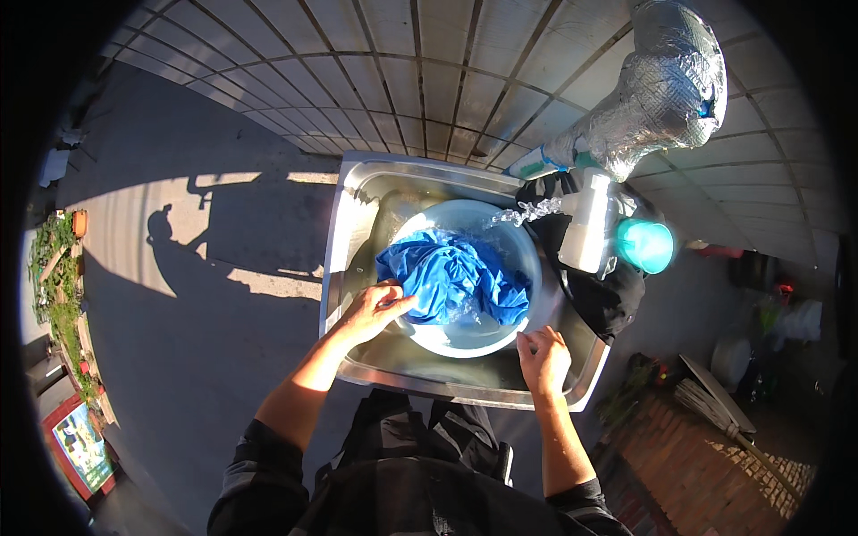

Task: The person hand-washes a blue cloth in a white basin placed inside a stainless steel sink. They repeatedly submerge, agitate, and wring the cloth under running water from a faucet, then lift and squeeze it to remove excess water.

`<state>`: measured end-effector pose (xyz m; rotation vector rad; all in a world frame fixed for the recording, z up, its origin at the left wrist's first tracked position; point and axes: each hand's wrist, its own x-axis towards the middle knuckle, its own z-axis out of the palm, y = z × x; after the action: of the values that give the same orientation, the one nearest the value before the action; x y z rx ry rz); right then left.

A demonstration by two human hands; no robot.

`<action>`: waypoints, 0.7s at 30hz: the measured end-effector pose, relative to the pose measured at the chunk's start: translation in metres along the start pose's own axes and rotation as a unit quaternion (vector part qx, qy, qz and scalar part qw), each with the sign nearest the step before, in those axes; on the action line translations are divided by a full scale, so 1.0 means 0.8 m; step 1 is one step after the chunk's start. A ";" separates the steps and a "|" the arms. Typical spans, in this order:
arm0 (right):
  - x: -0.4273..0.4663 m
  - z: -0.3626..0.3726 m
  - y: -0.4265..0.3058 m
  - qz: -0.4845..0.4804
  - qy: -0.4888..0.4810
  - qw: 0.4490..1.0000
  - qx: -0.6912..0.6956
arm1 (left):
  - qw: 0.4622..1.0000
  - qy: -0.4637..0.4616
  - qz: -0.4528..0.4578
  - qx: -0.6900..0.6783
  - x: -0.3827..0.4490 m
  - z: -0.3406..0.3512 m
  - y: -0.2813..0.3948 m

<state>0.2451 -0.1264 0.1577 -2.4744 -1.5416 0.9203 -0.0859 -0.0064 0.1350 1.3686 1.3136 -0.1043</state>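
Note:
A pale plastic basin (469,342) stands in a stainless steel sink (362,175), with blue fabric (436,271) bunched up and wet inside it. Water (529,212) runs into the basin from a white plastic faucet (586,231) on its right. My left hand (381,309) is at the basin's left rim, thumb and fingertips at the edge of the fabric; whether they pinch it is unclear. My right hand (543,355) is at the basin's lower right rim, fingers curled, away from the fabric; its grip on the rim cannot be made out.
Black fabric (603,298) hangs over the sink's right side. Behind stand a tiled wall (436,80) and a foil-wrapped pipe (660,87). A turquoise cup-shaped thing (645,246) is beside the faucet. A broom (710,405) lies at the lower right; plants (60,288) line the far left.

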 end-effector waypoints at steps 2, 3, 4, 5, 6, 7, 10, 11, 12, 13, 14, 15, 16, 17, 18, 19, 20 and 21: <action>0.030 0.040 0.001 -0.117 0.122 0.986 0.002 | 0.985 0.119 0.121 0.038 0.038 0.043 -0.010; 0.052 0.066 -0.001 -0.161 0.177 0.971 0.015 | 0.973 0.190 0.130 0.020 0.061 0.063 -0.013; 0.074 0.097 -0.003 -0.156 0.185 0.970 0.002 | 0.945 0.280 0.165 0.027 0.085 0.081 -0.015; 0.101 0.129 -0.004 -0.169 0.196 0.966 -0.006 | 0.935 0.328 0.128 0.035 0.108 0.099 -0.014; 0.124 0.159 -0.002 -0.153 0.143 0.976 -0.053 | 0.959 0.277 0.046 0.026 0.123 0.110 -0.017; 0.149 0.187 0.000 -0.173 0.120 0.973 -0.095 | 0.962 0.269 0.038 0.002 0.141 0.121 -0.016; 0.216 0.227 -0.003 -0.232 0.033 0.933 -0.275 | 0.912 0.150 -0.021 -0.382 0.179 0.123 -0.015; 0.220 0.223 -0.008 -0.181 -0.015 0.941 -0.285 | 0.871 0.118 -0.127 -0.460 0.188 0.120 -0.012; 0.224 0.212 -0.018 -0.109 -0.028 0.969 -0.221 | 0.837 0.065 -0.112 -0.531 0.186 0.114 -0.011; 0.209 0.195 -0.032 0.002 -0.035 0.999 0.006 | 0.798 0.012 -0.120 -0.590 0.187 0.108 -0.007; 0.191 0.173 -0.050 0.049 0.014 0.979 0.196 | 0.766 0.001 -0.133 -0.629 0.185 0.104 -0.001; 0.154 0.156 -0.073 -0.044 0.107 0.983 0.140 | 0.747 -0.017 -0.106 -0.656 0.182 0.099 0.006; 0.120 0.132 -0.090 -0.111 0.072 0.979 0.157 | 0.750 -0.047 -0.106 -0.651 0.180 0.093 0.015; 0.084 0.116 -0.110 -0.184 0.087 0.968 0.147 | 0.756 -0.081 -0.086 -0.644 0.173 0.090 0.023; 0.059 0.104 -0.128 -0.268 0.138 0.939 0.165 | 0.691 -0.162 -0.045 -0.703 0.171 0.087 0.036; 0.036 0.097 -0.142 -0.284 0.173 0.930 0.153 | 0.654 -0.172 -0.067 -0.734 0.158 0.087 0.045; 0.025 0.094 -0.148 -0.255 0.166 0.943 0.138 | 0.665 -0.163 -0.061 -0.727 0.153 0.086 0.056; 0.016 0.094 -0.151 -0.241 0.149 0.952 0.114 | 0.668 -0.168 -0.033 -0.724 0.145 0.085 0.065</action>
<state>0.1143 -0.0742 0.1353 -1.8461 -1.7017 0.5722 0.0344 0.0305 0.0643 -0.1156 0.6801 0.5370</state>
